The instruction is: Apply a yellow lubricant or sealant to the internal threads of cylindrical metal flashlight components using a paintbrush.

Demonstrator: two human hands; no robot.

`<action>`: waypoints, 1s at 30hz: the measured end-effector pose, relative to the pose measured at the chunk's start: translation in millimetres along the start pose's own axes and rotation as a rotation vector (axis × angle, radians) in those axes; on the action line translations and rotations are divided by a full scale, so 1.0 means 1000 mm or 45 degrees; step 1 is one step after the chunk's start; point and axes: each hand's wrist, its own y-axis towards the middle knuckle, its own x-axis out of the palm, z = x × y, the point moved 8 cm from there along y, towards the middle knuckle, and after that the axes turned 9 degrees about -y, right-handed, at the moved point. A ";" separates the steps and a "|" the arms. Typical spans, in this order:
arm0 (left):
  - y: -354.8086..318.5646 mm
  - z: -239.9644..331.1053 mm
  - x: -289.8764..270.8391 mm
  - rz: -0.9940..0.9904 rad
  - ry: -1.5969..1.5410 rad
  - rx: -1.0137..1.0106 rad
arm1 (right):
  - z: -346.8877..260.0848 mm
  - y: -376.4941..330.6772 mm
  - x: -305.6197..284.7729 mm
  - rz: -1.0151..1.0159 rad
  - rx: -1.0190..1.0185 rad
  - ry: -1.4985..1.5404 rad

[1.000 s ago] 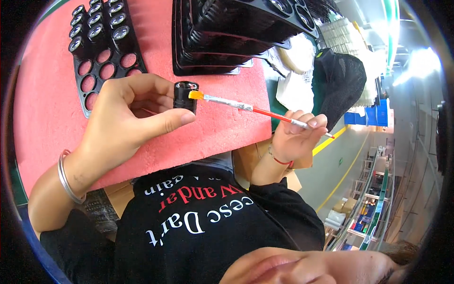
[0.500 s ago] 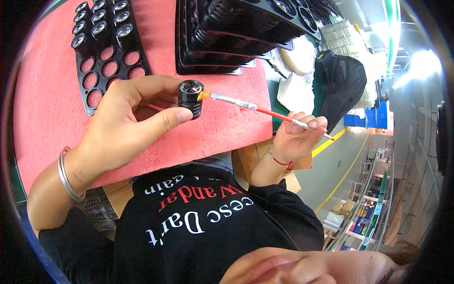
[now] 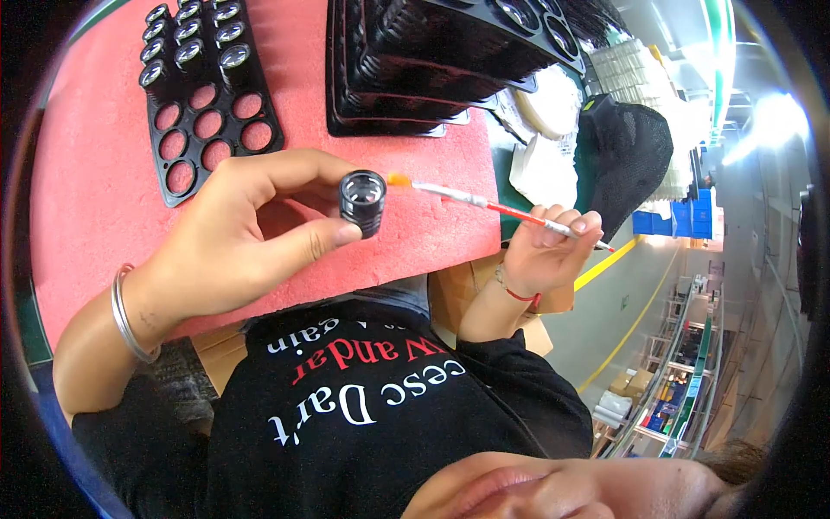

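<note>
Left hand [image 3: 238, 238], entering from the lower left with a metal bangle [image 3: 124, 313] on its wrist, is gripping a small black cylindrical lens part [image 3: 362, 201] between thumb and curled fingers, the glass end of the part facing up toward the viewer. Taking this lens part as the landmark: it is being held above the near edge of the pink mat [image 3: 78, 208], with the thumb pressing on its lower side and the index finger arching over its top.

Right hand [image 3: 545, 246], to the right of the lens part and off the mat's edge, is pinching a thin brush [image 3: 493, 206] with a red and white handle in closed fingers. The brush is pointing left, its orange tip [image 3: 397, 180] lying just beside the upper right rim of the lens part; contact cannot be told.

Up and to the left of the lens part, a black perforated tray [image 3: 207, 121] is lying on the mat, its far rows holding similar lens parts and its near holes showing pink. Directly above the lens part, a stack of black trays [image 3: 432, 60] is standing.
</note>
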 end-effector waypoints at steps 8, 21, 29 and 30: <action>-0.010 0.070 -0.050 0.447 1.038 0.401 | -0.003 0.000 0.005 -0.114 0.042 0.089; -0.014 0.054 -0.099 0.671 1.497 0.063 | -0.003 0.000 0.008 -0.123 0.029 0.070; -0.007 0.048 -0.104 0.758 1.489 -0.151 | -0.002 0.001 0.009 -0.123 0.023 0.081; -0.007 0.047 -0.105 0.759 1.494 -0.149 | -0.001 0.002 0.009 -0.130 0.022 0.082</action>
